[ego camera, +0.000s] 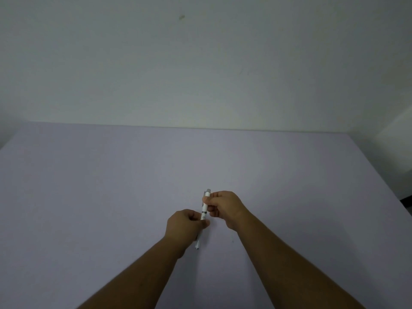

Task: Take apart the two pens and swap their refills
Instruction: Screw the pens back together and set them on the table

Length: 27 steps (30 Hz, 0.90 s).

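A white pen with a grey clicker end is held above the lilac table, its clicker end pointing away from me and its tip toward me. My right hand pinches the upper barrel near the clip. My left hand grips the lower barrel, hiding its middle; the tip end sticks out below my fist. Only this one pen is in view.
The lilac table spreads wide around my hands and ends at a pale wall at the back. Its right edge runs diagonally toward me, with dark floor beyond.
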### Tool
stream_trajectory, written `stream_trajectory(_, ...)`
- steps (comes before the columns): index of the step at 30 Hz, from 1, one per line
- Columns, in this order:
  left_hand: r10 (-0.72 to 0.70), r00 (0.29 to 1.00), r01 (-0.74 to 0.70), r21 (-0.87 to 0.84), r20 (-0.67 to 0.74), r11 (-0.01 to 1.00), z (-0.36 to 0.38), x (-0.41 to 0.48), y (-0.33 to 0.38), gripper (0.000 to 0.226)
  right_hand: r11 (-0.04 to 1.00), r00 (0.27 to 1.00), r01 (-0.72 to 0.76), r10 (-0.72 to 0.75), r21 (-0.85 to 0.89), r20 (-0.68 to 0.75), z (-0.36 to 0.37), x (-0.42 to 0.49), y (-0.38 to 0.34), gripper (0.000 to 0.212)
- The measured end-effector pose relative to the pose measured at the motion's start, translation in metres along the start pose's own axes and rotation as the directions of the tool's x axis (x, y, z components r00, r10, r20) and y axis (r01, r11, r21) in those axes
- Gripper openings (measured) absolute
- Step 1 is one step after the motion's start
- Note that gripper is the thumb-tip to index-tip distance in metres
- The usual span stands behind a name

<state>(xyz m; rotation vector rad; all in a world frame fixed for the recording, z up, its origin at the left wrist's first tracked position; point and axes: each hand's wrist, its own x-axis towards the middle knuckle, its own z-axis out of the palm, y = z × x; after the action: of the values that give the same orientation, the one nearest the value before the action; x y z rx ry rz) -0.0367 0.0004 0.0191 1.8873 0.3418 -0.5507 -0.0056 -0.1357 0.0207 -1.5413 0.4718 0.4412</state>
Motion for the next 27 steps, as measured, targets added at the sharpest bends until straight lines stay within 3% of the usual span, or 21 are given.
stream_trajectory(10,-0.045,0.999,0.044,-0.057,-0.017,0.997,0.004,0.005,-0.009,0.014,0.999,1.000,0.021,-0.021,-0.032,-0.009,0.003,0.002,0.010,0.011)
stream_trajectory(13,-0.071,0.996,0.068,-0.054,-0.054,0.996,0.007,0.014,-0.016,0.004,0.980,0.995,0.056,-0.070,-0.191,-0.066,0.005,0.004,0.018,0.013)
stream_trajectory(17,-0.083,0.993,0.082,-0.012,-0.078,0.997,0.016,0.024,-0.021,0.017,0.850,0.955,0.096,-0.226,-0.517,-0.194,-0.004,0.010,0.026,0.027)
stream_trajectory(22,-0.054,0.990,0.063,0.073,-0.129,0.995,0.023,0.034,-0.028,0.022,0.749,0.898,-0.068,-0.242,-0.659,-0.368,-0.020,0.011,0.041,0.019)
stream_trajectory(27,-0.037,0.988,0.054,0.107,-0.150,0.993,0.026,0.040,-0.035,0.016,0.715,0.911,-0.197,-0.119,-0.671,-0.394,-0.021,0.007,0.054,0.023)
